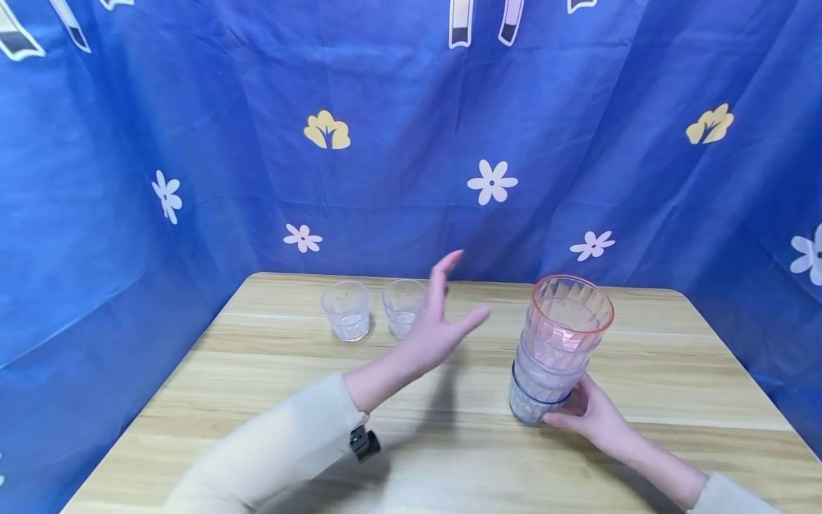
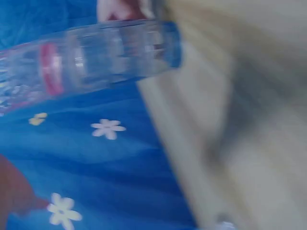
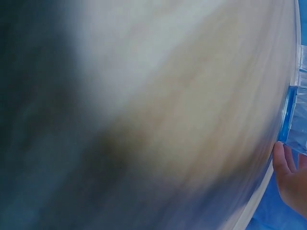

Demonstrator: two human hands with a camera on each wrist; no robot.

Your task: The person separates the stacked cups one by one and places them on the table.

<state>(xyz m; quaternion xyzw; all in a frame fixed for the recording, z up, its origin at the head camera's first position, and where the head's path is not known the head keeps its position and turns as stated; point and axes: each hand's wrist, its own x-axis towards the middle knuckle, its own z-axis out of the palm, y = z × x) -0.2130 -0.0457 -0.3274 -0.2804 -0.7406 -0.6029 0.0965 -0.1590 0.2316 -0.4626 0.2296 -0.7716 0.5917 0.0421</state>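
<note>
On the right of the table stands a stack of nested faceted see-through tumblers (image 1: 552, 357), with a pink-rimmed one on top, clear ones in the middle and a blue-rimmed one at the bottom. My right hand (image 1: 594, 417) grips the stack low down, its thumb in front and its fingers partly hidden behind. In the right wrist view the blue rim (image 3: 288, 115) shows just above the fingertips. My left hand (image 1: 433, 332) is in the air left of the stack, fingers and thumb spread, holding nothing. It overlaps the nearer of two clear tumblers in the head view.
Two clear tumblers, one at left (image 1: 347, 312) and one beside it (image 1: 399, 308), stand upright near the back edge of the wooden table (image 1: 270, 357). A blue curtain (image 1: 398, 193) with flowers hangs behind the table and along both sides.
</note>
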